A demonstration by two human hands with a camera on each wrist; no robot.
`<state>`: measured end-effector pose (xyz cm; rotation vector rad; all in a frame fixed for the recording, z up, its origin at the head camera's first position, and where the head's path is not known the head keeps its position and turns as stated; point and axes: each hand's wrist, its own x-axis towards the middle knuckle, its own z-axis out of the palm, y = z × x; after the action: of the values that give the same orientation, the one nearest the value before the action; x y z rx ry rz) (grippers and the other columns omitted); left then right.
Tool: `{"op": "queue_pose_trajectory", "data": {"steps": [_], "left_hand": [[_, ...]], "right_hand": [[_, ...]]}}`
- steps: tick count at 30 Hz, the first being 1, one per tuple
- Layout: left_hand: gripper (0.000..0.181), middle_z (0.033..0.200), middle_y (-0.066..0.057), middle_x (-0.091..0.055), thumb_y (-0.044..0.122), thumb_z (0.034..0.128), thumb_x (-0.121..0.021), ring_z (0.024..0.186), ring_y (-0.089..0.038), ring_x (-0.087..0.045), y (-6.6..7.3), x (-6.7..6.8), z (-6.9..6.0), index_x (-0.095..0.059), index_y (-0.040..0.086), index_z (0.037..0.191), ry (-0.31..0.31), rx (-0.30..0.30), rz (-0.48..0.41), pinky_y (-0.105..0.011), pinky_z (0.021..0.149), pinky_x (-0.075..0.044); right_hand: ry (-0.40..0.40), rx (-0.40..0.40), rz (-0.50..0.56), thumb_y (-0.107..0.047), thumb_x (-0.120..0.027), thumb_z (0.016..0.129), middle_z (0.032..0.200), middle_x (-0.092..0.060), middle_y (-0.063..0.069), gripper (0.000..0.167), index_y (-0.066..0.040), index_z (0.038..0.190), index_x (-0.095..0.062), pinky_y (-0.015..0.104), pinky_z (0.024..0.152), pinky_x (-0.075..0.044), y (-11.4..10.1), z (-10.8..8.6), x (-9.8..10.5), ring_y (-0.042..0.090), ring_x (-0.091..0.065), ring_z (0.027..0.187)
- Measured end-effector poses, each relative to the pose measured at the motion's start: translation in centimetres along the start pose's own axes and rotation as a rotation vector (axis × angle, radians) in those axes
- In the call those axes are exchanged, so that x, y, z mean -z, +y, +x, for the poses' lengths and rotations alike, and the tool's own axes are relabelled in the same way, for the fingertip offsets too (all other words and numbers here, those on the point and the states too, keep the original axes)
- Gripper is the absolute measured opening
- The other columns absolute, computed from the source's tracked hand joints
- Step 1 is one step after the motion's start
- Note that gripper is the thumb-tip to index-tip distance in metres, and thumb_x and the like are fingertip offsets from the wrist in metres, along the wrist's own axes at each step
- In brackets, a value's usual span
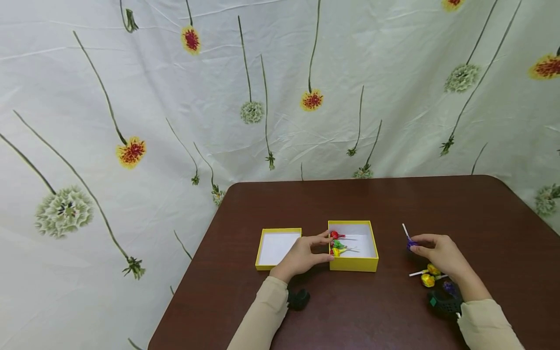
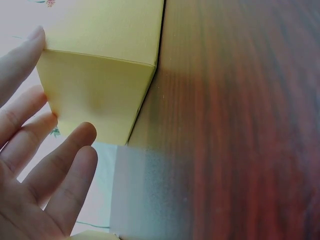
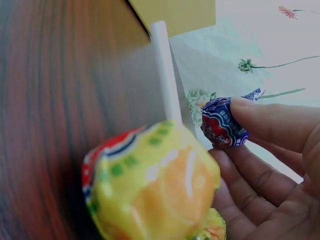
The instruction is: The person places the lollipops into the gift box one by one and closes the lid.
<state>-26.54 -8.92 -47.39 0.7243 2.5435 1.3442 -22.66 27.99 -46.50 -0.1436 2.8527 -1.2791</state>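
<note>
My left hand [image 1: 304, 253] touches the left side of a yellow open-topped box [image 1: 353, 264]. In the left wrist view its fingers are fairly straight, with some tips against the box wall. Inside the box, along its left side, lie a red lollipop [image 1: 335, 235], a green lollipop [image 1: 338, 244] and a yellow lollipop [image 1: 337, 252]. To the right of the box, my right hand [image 1: 439, 250] pinches a purple-wrapped lollipop [image 3: 222, 122] by its head between thumb and fingers, its white stick pointing up and away in the head view.
Two yellow lollipops [image 1: 428, 280] and another purple lollipop [image 1: 449, 288] lie near my right wrist. A shallow yellow lid [image 1: 275, 247] with a white inside lies left of the box, partly behind my left hand. Behind the brown table [image 1: 372, 306] hangs a flowered cloth [image 1: 280, 73].
</note>
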Motion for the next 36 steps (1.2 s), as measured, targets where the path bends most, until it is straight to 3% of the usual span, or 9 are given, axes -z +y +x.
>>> {"op": "queue_pose_trajectory", "data": {"steps": [5, 11, 15, 19, 33, 36], "left_hand": [[0.049, 0.154, 0.009, -0.048, 0.031, 0.0875, -0.077, 0.133, -0.019, -0.056, -0.1, 0.0, 0.0, -0.067, 0.016, 0.133, 0.002, -0.010, -0.018, -0.034, 0.106, -0.051], [0.048, 0.154, 0.008, -0.048, 0.029, 0.0876, -0.077, 0.140, -0.021, -0.050, 0.0, -0.1, -0.2, -0.066, 0.017, 0.133, 0.003, -0.016, -0.039, -0.038, 0.110, -0.047], [0.050, 0.154, 0.008, -0.047, 0.030, 0.0879, -0.077, 0.141, -0.021, -0.048, 0.0, -0.1, -0.2, -0.066, 0.017, 0.134, 0.003, -0.014, -0.026, -0.041, 0.112, -0.045], [0.051, 0.154, 0.010, -0.047, 0.032, 0.0885, -0.076, 0.142, -0.020, -0.047, 0.1, 0.0, -0.2, -0.065, 0.017, 0.136, 0.005, -0.012, -0.006, -0.042, 0.114, -0.043], [0.051, 0.154, 0.009, -0.048, 0.031, 0.0886, -0.076, 0.141, -0.020, -0.048, 0.1, 0.0, -0.1, -0.064, 0.017, 0.136, 0.007, -0.019, 0.007, -0.042, 0.114, -0.043], [0.052, 0.154, 0.009, -0.047, 0.031, 0.0886, -0.076, 0.142, -0.020, -0.047, 0.3, 0.0, -0.2, -0.064, 0.016, 0.137, 0.007, -0.019, 0.001, -0.042, 0.114, -0.043]], "right_hand": [[-0.013, -0.004, 0.034, -0.015, -0.064, 0.099, 0.111, -0.072, 0.021, 0.033, 0.008, 0.122, -0.066, 0.025, 0.071, -0.051, -0.2, -0.1, -0.1, 0.033, -0.062, 0.108], [-0.005, -0.004, 0.054, -0.015, -0.065, 0.098, 0.114, -0.070, 0.023, 0.034, 0.008, 0.123, -0.065, 0.027, 0.076, -0.052, -0.5, -0.1, -0.4, 0.036, -0.061, 0.111], [0.006, 0.002, 0.096, -0.013, -0.065, 0.098, 0.116, -0.069, 0.023, 0.035, 0.009, 0.125, -0.062, 0.024, 0.075, -0.055, -0.5, -0.1, -0.6, 0.012, -0.067, 0.097], [0.025, 0.011, 0.138, -0.011, -0.065, 0.098, 0.114, -0.068, 0.023, 0.033, 0.009, 0.123, -0.060, 0.019, 0.074, -0.056, -0.6, -0.1, -0.7, -0.008, -0.061, 0.085], [0.094, -0.026, 0.145, -0.027, -0.065, 0.099, 0.120, -0.068, 0.018, 0.039, 0.003, 0.125, -0.065, 0.025, 0.072, -0.053, -1.4, -0.3, -0.5, -0.008, -0.056, 0.087], [0.112, -0.014, 0.161, -0.027, -0.065, 0.099, 0.118, -0.069, 0.008, 0.040, 0.002, 0.127, -0.065, 0.021, 0.073, -0.052, -1.5, -0.4, -0.6, -0.011, -0.055, 0.088]]}}
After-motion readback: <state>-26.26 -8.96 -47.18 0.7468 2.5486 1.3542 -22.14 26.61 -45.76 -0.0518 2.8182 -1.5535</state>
